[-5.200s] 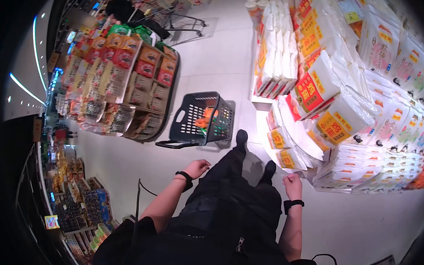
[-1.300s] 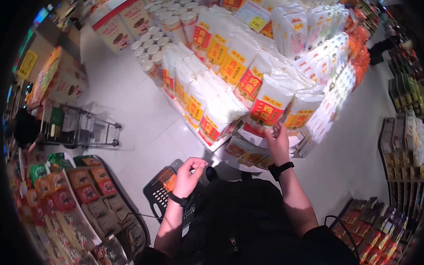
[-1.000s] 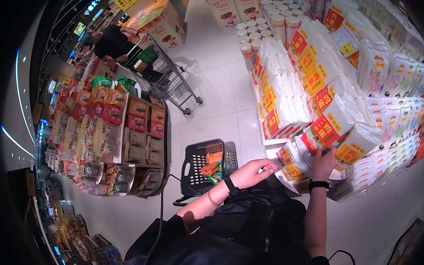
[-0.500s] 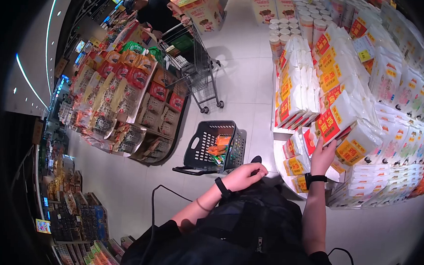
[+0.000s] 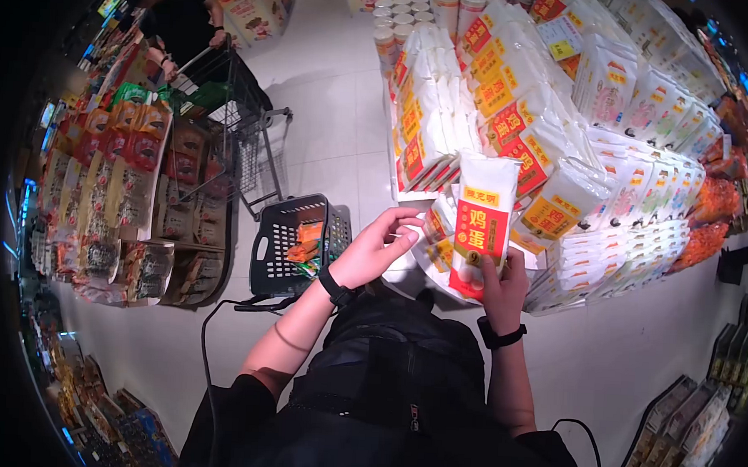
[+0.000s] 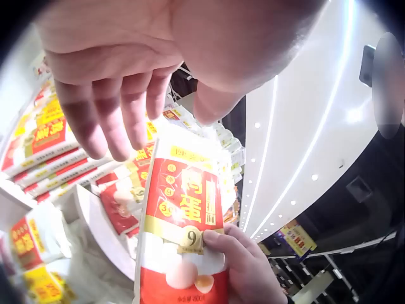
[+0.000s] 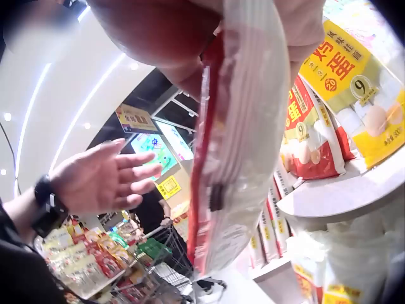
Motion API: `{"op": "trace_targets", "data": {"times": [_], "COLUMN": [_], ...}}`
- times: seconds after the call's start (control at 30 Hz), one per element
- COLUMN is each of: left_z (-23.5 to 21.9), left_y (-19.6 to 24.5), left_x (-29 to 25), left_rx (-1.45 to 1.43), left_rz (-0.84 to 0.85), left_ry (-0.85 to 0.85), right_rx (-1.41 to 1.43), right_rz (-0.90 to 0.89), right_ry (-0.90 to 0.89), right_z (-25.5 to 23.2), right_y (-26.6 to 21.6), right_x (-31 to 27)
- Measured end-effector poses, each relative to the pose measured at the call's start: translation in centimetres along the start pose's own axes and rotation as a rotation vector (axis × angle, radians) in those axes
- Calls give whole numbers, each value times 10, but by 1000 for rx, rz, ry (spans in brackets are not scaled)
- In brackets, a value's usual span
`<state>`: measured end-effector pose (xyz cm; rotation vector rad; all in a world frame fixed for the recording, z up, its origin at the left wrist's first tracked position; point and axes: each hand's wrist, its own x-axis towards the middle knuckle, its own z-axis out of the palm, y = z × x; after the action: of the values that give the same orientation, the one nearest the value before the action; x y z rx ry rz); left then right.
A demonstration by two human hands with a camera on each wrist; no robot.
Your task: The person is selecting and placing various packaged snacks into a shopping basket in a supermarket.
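My right hand [image 5: 505, 291] pinches the lower part of a red and white packet [image 5: 481, 226], thumb on its front; the packet stands upright before the display. In the left wrist view the right hand [image 6: 248, 263] grips the packet [image 6: 183, 221] at its lower right edge. Seen edge-on in the right wrist view, the packet [image 7: 237, 139] hangs from the fingers. My left hand [image 5: 371, 252] is held to the left of the packet, apart from it, holding nothing. Its fingers are loosely bent in the right wrist view, palm of the left hand [image 7: 104, 180] showing.
A dark basket [image 5: 265, 250] with orange and green packs stands on the floor to the left. Behind it is a wire cart [image 5: 257, 137], held by a person [image 5: 179, 25]. Stacked white packets [image 5: 615, 244] fill the display at right; a shelf of snacks [image 5: 108, 197] stands at left.
The right hand has lifted the red and white packet off the display and brought it leftward, upright. The left hand has risen toward it with its fingers less curled. The cart has moved closer to the basket.
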<state>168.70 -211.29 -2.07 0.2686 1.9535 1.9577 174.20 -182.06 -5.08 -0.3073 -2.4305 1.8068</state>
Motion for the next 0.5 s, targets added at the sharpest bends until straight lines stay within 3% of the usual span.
{"op": "trace_targets", "data": {"times": [0.1,0.13,0.3,0.37,0.43,0.5], "left_z": [15,18,5,-7,-6,-13], "left_y": [-1,1,14,4,-20,-10], "left_x": [31,39,60,60,61,54], "left_rx": [-196,-238,-579,-478,-531,-430], "left_rz": [47,54,-2,-101,-37,-104], "left_ry": [-4,-15,59,106,93,76], "right_rx": [159,172,182,191,250,282], "right_rz": [-32,55,124,164,179,296], "right_ry": [-98,-156,-229,-258,-253,-262], "right_z": [-3,-4,2,3,9,17], "right_y": [-23,-31,-47,-44,-43,-55], "right_x": [-19,-26,-38,-39,-43,-44]}}
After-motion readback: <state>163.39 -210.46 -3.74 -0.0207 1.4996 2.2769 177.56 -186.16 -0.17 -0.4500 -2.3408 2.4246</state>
